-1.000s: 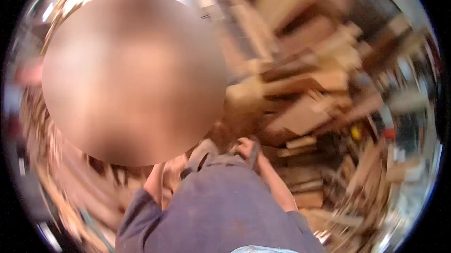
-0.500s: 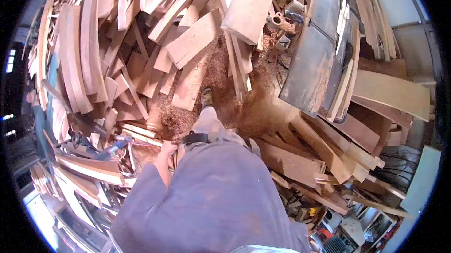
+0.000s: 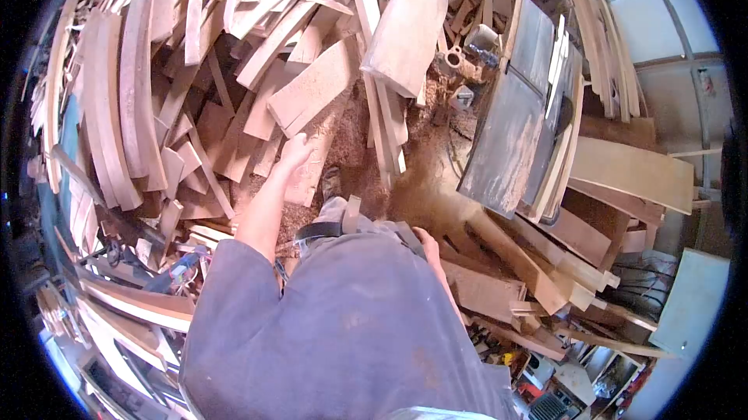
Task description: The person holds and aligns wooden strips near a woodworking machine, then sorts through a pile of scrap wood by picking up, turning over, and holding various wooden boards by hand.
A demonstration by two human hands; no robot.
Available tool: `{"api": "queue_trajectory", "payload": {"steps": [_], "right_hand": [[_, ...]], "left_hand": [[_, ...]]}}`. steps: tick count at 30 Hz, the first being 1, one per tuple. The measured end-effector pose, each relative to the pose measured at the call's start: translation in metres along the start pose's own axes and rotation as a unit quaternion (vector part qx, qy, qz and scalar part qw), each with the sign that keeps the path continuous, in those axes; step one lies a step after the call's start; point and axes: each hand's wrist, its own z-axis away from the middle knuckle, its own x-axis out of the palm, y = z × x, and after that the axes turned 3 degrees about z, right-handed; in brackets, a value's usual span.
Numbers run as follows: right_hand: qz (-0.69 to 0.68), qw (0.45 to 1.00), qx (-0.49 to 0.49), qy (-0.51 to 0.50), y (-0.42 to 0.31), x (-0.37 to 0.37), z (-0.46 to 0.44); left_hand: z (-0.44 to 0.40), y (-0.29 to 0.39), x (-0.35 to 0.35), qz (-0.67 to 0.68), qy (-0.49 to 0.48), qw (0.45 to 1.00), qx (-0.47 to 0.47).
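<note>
Head view, the only one: left hand (image 3: pixel 293 157) is hanging ahead of the body at the end of a bare forearm, with the near board (image 3: pixel 312 86) lying just beyond the fingers — forward and slightly to the right of them. That board's long axis is running diagonally, near end toward the left hand, far end away to the right. Left hand is clearly the nearer one; right hand (image 3: pixel 427 242) is sitting back by the right hip, partly hidden by the dark garment (image 3: pixel 343 326), well apart from the board. Second plank (image 3: pixel 321 157) is lying below the left hand and extending past it to the right, its long axis slanting from near the shoe (image 3: pixel 331 184) forward and right. Can't tell whether the left fingers are touching either piece, or how wide they're standing; nothing is visibly showing in their grip. Right fingers: can't tell if they're holding anything. Around that: thick slab (image 3: pixel 407 34) is resting farther forward and right of the near board, wood shavings (image 3: pixel 354 139) are covering the floor between — and the dark panel (image 3: pixel 499 132) is standing off to the right.
</note>
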Motion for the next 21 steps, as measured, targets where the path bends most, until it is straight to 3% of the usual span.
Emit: {"api": "queue_trajectory", "payload": {"steps": [5,7,9,10,11,12,13,15,17,21], "right_hand": [[0.087,0.996,-0.003,-0.038,0.05,-0.002,-0.011],[0.045,0.998,0.012,-0.05,0.053,-0.022,-0.005],[0.059,0.995,0.0,-0.081,0.048,-0.044,0.0],[0.025,0.998,0.008,-0.063,0.057,-0.048,-0.001],[-0.066,0.995,0.037,-0.058,0.06,-0.052,0.002],[-0.073,0.997,0.016,-0.032,0.062,-0.055,0.004],[-0.078,0.997,-0.005,-0.007,0.066,-0.059,0.005],[-0.094,0.995,-0.015,-0.026,0.08,-0.064,0.002],[-0.11,0.992,-0.023,-0.049,0.087,-0.07,-0.003],[-0.132,0.988,-0.008,-0.083,0.086,-0.077,-0.032]], "left_hand": [[0.009,0.03,0.019,0.028,-0.019,0.999,-0.013],[0.049,0.029,0.033,0.037,-0.02,0.999,-0.004],[0.1,0.029,0.046,0.084,0.013,0.994,-0.069],[0.125,0.014,0.063,0.066,0.071,0.995,-0.04],[0.139,-0.032,0.087,0.058,0.066,0.992,-0.087],[0.154,-0.075,0.111,0.05,0.059,0.988,-0.134],[0.17,-0.122,0.13,0.051,-0.012,0.966,-0.254],[0.231,-0.138,0.137,0.079,0.005,0.962,-0.263],[0.267,-0.132,0.139,0.165,0.019,0.907,-0.386],[0.298,-0.113,0.129,0.152,0.058,0.919,-0.36]]}}
